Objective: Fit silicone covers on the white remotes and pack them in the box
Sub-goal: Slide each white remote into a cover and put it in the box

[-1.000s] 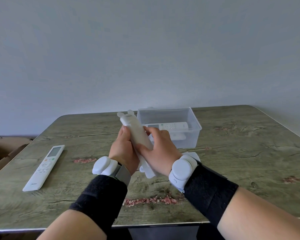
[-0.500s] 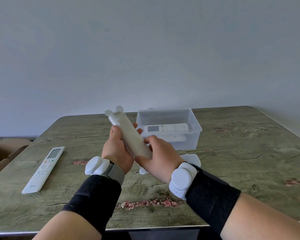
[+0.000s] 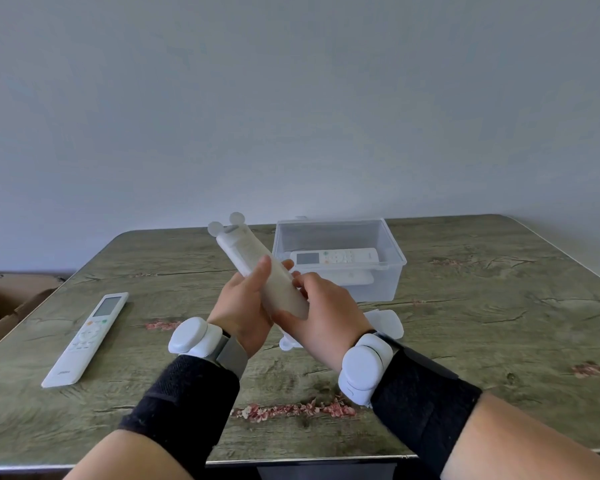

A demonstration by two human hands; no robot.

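Green table [image 3: 482,323]: clear box [image 3: 388,271] holds one remote [image 3: 336,257]. Left hand [image 3: 239,306] and right hand [image 3: 323,313] both grip a covered remote [image 3: 257,268], tilted.

The covered remote [image 3: 253,258] has its lower end buried between the left grip [image 3: 239,306] and the right grip [image 3: 321,308]. At four o'clock from them a silicone cover [image 3: 385,322] lies mostly behind the right wrist. Through the wall of the clear box [image 3: 392,244], under the boxed remote [image 3: 333,257], a pale shape [image 3: 350,278] shows, perhaps another remote, too blurred to tell. Button labels on the loose remote [image 3: 87,336] are too small to read. A brown carton [image 3: 0,306] is cut off at nine o'clock.
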